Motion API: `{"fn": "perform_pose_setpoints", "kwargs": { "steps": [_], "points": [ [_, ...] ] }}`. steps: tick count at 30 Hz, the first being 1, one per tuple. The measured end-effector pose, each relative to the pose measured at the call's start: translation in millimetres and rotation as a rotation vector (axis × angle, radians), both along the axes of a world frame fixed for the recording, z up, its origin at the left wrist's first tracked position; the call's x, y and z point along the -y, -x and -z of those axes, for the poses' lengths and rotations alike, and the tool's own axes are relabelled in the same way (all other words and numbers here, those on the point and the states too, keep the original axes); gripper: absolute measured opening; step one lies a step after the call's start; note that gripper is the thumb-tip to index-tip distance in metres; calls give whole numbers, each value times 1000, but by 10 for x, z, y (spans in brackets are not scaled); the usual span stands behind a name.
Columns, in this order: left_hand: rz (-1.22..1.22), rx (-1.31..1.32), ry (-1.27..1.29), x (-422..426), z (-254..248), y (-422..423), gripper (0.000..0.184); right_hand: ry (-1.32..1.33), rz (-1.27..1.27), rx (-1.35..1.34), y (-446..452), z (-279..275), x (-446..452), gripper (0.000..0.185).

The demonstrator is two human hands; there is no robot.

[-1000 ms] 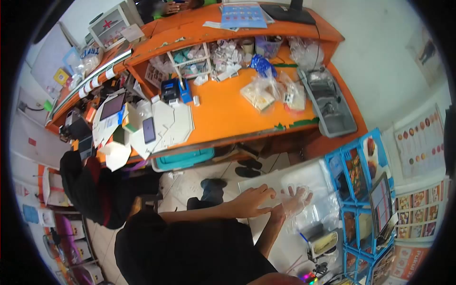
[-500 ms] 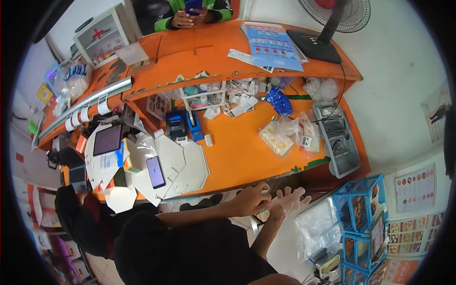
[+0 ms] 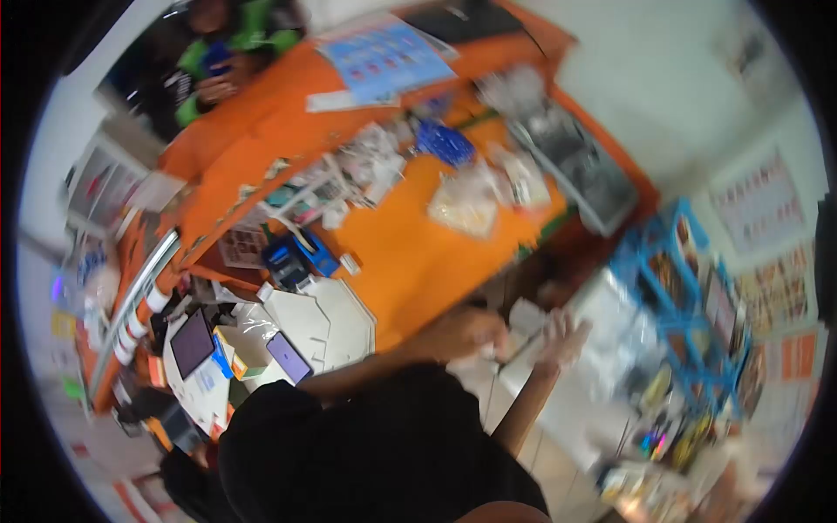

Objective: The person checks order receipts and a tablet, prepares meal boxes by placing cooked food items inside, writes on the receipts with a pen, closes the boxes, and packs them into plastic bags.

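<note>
My right hand (image 3: 562, 340) wears a clear plastic glove. Its fingers are spread, and it is raised over the edge of the white table (image 3: 558, 418). To its left, my left hand (image 3: 475, 334) is apart from it, in front of the orange desk. Motion smears the left hand's fingers; they look bent, and a pale patch shows near the fingertips. I cannot make out whether they hold anything. Clear plastic bags (image 3: 602, 349) lie on the white table, beyond my right hand.
Blue baskets (image 3: 676, 305) stand along the right wall. On the orange desk (image 3: 392, 270) lie bagged items (image 3: 466, 205), a grey tray (image 3: 580, 166), a phone (image 3: 289, 357) and a tablet (image 3: 193, 337). Someone in a green jacket (image 3: 253, 39) holds a phone across the counter.
My view has swung right and blurred. My left hand, earlier at the gloved right hand, is now separated from it. More of the white table's near end has come into view.
</note>
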State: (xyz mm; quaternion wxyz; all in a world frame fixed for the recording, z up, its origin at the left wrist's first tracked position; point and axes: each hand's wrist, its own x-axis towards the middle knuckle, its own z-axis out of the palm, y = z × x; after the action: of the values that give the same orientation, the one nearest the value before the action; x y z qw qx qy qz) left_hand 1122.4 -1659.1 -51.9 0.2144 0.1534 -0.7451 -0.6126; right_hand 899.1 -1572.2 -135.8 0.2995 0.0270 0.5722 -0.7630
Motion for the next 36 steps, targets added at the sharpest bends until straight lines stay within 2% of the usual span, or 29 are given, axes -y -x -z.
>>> {"fn": "perform_pose_setpoints", "kwargs": {
  "steps": [1,2,3,4,5,6,7,9,10,12,15,17,20,25,29,31,33,34,36],
  "points": [
    [-9,-15,-160,57,-57,0,28,4,-15,-64,3,-143,-162,76],
    [4,-212,-322,177,-177,46,27,71,-6,-62,123,-46,-390,75],
    [-17,-175,-309,256,-355,98,36,137,0,-65,213,62,-687,74],
    [6,-188,-253,337,-651,139,44,86,58,-65,164,13,-917,73],
    [42,-256,-94,427,-806,227,51,39,105,-71,135,-155,-1108,71],
    [52,-352,-145,441,-968,360,56,1,140,-82,130,-271,-1284,70],
    [22,-341,-247,371,-1234,488,59,-16,196,-78,123,-305,-1492,69],
    [62,-464,-184,275,-1417,812,66,-43,293,-68,51,-356,-1978,67],
    [112,-491,-209,189,-1503,958,67,-41,343,-81,9,-357,-2193,66],
    [-5,-465,-309,-229,-1731,1283,59,-31,382,-126,-83,-397,-2661,65],
    [51,-549,-247,-719,-1710,1674,66,65,464,-144,-49,-328,-3350,66],
    [72,-519,-46,-1082,-1687,1907,70,100,516,-124,54,-282,-3860,66],
    [190,-597,-161,-1765,-1693,2361,61,-8,568,-176,210,-330,-4558,62],
    [182,-614,-192,-2795,-1711,3104,49,-119,659,-193,854,-335,-5819,41],
    [119,-579,-131,-3263,-1636,3552,39,-183,678,-301,1722,-585,-6154,35],
    [51,-489,-98,-3427,-1621,3775,35,-186,524,-367,2276,-873,-6095,33],
    [-46,-383,-71,-3523,-1591,3940,35,62,327,-417,2895,-877,-6047,26],
    [-90,-352,-57,-3545,-1555,4030,36,-257,187,-682,3219,-970,-5948,21],
    [-140,-382,-52,-3487,-1269,4265,40,-488,-57,-849,3865,-1026,-5662,12]
  ]
}}
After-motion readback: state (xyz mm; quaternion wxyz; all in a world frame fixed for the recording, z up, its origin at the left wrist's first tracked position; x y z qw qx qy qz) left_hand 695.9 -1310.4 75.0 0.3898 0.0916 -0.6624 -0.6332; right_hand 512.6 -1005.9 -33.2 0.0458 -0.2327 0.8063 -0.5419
